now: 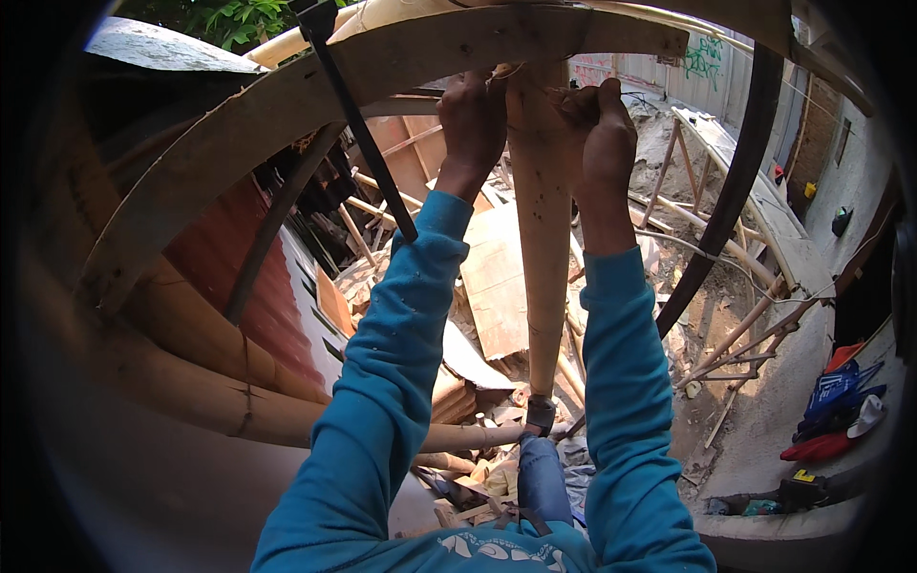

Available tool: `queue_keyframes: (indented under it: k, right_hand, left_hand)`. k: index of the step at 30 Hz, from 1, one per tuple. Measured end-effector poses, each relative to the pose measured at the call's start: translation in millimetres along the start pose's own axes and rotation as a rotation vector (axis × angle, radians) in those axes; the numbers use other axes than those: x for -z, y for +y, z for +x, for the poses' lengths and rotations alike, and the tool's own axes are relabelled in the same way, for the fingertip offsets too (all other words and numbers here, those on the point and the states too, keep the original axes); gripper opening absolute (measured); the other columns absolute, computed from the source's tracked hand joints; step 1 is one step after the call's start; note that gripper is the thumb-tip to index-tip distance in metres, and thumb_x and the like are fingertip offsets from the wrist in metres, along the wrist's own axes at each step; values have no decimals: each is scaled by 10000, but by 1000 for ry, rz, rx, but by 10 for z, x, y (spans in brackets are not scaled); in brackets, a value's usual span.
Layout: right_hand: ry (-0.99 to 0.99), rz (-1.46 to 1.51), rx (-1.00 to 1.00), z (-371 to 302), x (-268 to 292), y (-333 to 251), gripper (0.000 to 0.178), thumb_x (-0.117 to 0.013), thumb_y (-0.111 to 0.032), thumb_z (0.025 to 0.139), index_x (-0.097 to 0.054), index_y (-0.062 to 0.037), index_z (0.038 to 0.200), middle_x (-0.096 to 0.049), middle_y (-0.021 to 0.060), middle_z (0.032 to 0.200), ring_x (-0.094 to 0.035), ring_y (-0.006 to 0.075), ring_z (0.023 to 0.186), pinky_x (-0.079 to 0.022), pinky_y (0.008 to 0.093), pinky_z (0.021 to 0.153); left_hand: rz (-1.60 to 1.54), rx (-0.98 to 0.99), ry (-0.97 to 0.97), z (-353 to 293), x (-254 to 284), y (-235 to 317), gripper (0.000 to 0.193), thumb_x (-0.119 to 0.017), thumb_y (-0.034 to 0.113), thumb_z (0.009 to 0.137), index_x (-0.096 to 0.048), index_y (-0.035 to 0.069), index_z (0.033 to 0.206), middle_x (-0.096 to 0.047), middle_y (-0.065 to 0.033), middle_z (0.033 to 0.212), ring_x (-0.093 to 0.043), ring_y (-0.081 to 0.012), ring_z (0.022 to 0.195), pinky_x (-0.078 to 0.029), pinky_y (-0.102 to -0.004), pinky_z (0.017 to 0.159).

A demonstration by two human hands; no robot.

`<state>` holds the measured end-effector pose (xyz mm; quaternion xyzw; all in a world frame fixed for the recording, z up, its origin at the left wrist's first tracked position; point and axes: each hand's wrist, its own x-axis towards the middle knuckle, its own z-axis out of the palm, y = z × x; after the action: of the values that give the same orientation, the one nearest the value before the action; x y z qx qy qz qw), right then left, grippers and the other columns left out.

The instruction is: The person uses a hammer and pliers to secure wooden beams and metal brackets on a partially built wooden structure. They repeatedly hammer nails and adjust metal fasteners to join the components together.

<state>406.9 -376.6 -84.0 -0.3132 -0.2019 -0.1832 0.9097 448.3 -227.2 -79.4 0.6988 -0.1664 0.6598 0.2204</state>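
Observation:
Both my arms reach up in blue sleeves toward an upright bamboo pole, under a curved-looking wooden plank. My left hand is closed just left of the pole's top, its fingertips close under the plank. Thin strands show at the pole beside those fingers, too fine to name. To the right of the pole, my right hand is closed in a pinch, thumb up. What either hand grips is too small or hidden to make out.
A dark bar hangs down near my left forearm. Horizontal bamboo poles cross at lower left. Below lie a board and scattered debris. Red corrugated sheeting stands left; bags and a cap lie right.

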Motion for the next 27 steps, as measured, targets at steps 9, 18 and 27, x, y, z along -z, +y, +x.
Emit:
queue_keyframes:
  k: [9, 18, 27]
  right_hand:
    - [-114, 22, 93, -198, 21, 114, 435, -446, -301, 1107, -663, 48, 965, -718, 150, 981, -704, 208, 929, -574, 355, 928]
    - [-151, -34, 261, -636, 101, 698, 379, -464, -263, 1106, -687, 37, 1043, -721, 110, 1061, -693, 178, 970, -572, 329, 901]
    - [-234, -622, 682, -716, 303, 646, 280, -536, -40, 955, -689, -29, 1188, -705, 151, 1204, -680, 315, 1153, -529, 376, 970]
  left_hand:
    - [-311, 358, -147, 166, 38, -234, 324, -788, 288, 905, -782, -24, 993, -768, -124, 852, -749, -166, 813, -592, -284, 759]
    - [-943, 735, -275, 292, 74, -90, 391, -793, 148, 883, -703, -55, 1206, -753, -80, 1016, -699, -104, 895, -555, -211, 782]
    - [-615, 404, -475, 174, 120, -141, 446, -780, 151, 884, -677, -39, 1274, -766, -92, 1070, -698, -94, 967, -550, -235, 835]
